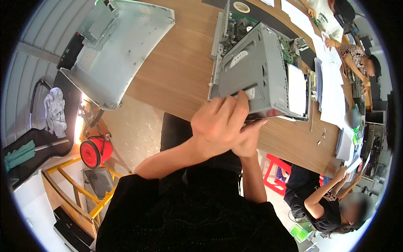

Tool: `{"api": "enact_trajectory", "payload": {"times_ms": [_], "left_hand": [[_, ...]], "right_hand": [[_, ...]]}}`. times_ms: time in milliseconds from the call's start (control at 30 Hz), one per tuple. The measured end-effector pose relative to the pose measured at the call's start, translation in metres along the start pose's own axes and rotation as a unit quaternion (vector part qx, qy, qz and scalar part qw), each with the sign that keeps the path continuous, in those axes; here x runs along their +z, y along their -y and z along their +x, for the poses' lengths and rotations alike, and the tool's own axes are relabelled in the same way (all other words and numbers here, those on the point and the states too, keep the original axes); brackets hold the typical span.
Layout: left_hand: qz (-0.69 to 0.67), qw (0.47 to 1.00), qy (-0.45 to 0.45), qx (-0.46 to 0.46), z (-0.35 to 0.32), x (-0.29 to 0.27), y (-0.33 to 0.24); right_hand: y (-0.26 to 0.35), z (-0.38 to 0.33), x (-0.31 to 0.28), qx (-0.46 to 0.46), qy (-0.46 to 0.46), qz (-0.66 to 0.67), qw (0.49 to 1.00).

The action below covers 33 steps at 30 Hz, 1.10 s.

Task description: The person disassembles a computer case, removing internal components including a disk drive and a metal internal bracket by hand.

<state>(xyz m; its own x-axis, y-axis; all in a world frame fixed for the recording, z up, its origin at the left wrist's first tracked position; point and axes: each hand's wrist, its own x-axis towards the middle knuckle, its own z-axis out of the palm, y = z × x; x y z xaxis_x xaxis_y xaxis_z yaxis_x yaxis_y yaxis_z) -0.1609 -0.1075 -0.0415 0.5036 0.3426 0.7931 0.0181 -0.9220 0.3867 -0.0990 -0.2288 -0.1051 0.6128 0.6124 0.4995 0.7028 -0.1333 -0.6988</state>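
Observation:
An opened desktop computer (216, 63) lies on the wooden table, its circuit boards partly exposed. On top of it a grey metal drive cage (268, 63) sits tilted, with slots and cutouts in its sheet metal. My left hand (220, 124) is closed over the cage's near left corner, fingers curled onto the top face. Partly behind it, my right hand (248, 140) grips low at the cage's near front edge; most of its fingers are hidden. A white label (297, 90) covers a flat part at the cage's right.
A large metal case cover (121, 46) lies at the table's far left. A tape roll (241, 6) is beyond the computer, and papers (331, 84) line the right. Small screws or bits (321, 140) lie nearby. A red bucket (96, 151) stands on the floor; co-workers sit at right.

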Motion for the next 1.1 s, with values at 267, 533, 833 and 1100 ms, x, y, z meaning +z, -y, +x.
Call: {"api": "enact_trajectory", "payload": {"times_ms": [267,533,833,1100], "left_hand": [[-0.209,0.965,0.084,-0.137,-0.029,-0.014,0.024],[-0.275,0.895,0.141,-0.321,-0.056,0.007,0.050],[-0.376,0.844,0.156,-0.349,-0.077,0.014,0.014],[-0.405,0.822,0.158,-0.369,-0.080,0.016,0.016]], "right_hand": [[0.003,0.015,0.012,0.178,-0.187,0.177,0.950],[0.019,0.039,0.023,0.169,-0.291,0.241,0.911],[0.016,0.032,0.029,0.116,-0.318,0.203,0.919],[0.016,0.006,0.038,0.184,-0.323,0.179,0.911]]}}
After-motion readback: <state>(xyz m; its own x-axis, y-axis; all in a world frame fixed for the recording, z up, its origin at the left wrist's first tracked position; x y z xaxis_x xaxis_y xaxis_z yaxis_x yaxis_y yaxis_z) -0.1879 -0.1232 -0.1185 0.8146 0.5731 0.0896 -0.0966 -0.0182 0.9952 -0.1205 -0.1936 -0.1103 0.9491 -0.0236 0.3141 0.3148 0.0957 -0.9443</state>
